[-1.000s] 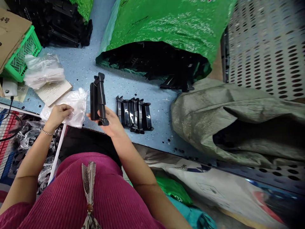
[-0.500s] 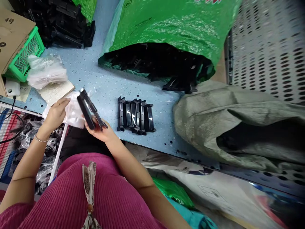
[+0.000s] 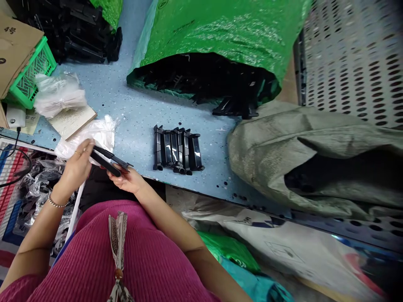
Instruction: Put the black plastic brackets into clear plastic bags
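Note:
Between my hands is a black plastic part (image 3: 107,159) made of two long strips, slanting down to the right. My right hand (image 3: 127,178) has its fingers closed on the lower right end. At the upper left end, my left hand (image 3: 77,163) is closed by the part, over the edge of a pile of clear plastic bags (image 3: 105,132); whether it pinches the part, a bag or both is hidden. Several similar black parts (image 3: 178,151) lie side by side on the blue speckled table (image 3: 138,117), to the right of my hands.
A green bag (image 3: 214,33) of black parts lies at the back, with a grey-green sack (image 3: 261,147) to the right. At the left are a green basket (image 3: 33,73), bundled bags (image 3: 59,96) and a crate of wrapped parts (image 3: 37,197). More black parts (image 3: 78,33) are heaped behind.
The black part has tipped from steep to a flatter slant and moved slightly left and down. My left hand has come right, to its upper end. The view has shifted slightly.

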`<action>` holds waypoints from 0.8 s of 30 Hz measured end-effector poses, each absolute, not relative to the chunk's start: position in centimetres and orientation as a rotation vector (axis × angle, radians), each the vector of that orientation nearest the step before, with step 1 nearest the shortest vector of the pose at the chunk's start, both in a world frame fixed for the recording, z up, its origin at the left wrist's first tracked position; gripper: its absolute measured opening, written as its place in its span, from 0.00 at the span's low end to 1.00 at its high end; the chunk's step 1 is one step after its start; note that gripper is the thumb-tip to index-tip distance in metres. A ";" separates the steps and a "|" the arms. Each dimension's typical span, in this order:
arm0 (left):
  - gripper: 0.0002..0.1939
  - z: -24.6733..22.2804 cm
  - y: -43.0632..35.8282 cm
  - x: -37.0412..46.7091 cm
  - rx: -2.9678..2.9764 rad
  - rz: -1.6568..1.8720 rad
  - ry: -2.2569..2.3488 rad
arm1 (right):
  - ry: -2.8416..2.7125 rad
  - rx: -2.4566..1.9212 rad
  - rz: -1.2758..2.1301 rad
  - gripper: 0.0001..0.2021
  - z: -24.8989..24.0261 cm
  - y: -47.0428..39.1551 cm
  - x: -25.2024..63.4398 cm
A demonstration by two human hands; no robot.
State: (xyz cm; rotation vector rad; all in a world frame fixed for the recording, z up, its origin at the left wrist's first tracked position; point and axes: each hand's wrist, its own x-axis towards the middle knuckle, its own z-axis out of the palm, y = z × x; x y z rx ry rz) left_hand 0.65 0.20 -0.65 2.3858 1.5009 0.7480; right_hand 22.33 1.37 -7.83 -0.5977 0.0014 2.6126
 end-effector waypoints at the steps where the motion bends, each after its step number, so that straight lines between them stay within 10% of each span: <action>1: 0.42 -1.0 -0.2 1.5 2.428 0.719 1.399 | -0.033 -0.639 2.551 0.08 -7.9 1.5 22.1; 13: 0.25 3.2 -6.1 -0.6 2.261 0.300 1.190 | -1.797 -0.859 1.800 0.16 -1.5 0.0 26.0; 19: 0.08 -4.2 -6.1 -5.5 1.732 -0.762 1.525 | -1.981 -2.100 0.455 0.23 -1.3 4.0 33.5; 24: 0.17 -4.7 -3.4 -2.9 1.811 -0.505 1.632 | -2.236 -2.149 0.163 0.24 -2.8 3.9 34.0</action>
